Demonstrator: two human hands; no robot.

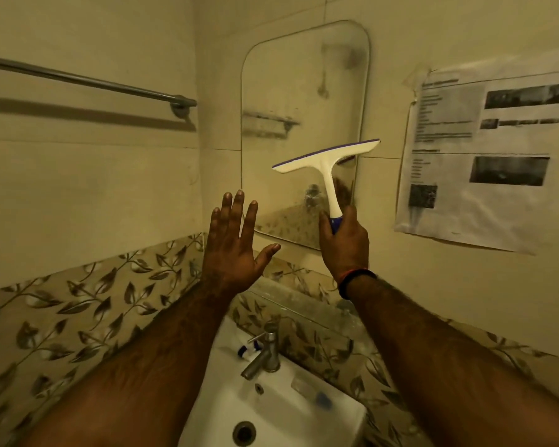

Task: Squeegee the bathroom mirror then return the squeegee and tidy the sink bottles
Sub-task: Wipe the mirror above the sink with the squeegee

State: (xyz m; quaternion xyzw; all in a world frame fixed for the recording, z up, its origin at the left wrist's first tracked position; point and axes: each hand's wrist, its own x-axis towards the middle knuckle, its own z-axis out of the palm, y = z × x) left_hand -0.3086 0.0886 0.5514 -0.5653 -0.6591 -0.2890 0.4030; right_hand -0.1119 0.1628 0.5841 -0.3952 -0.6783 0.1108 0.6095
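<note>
A: Where's the right hand (344,241)?
B: Centre frame, fist wrapped round the squeegee (326,169) handle, blade raised before the mirror (304,91).
A: The left hand (231,245)?
B: Empty, fingers spread (palm forward), above the sink (271,411) at bottom centre

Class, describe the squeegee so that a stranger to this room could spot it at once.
Find the mirror on the wall above the sink. In front of its lower right part, the right hand holds up the squeegee. It is T-shaped, white with a blue grip.
</note>
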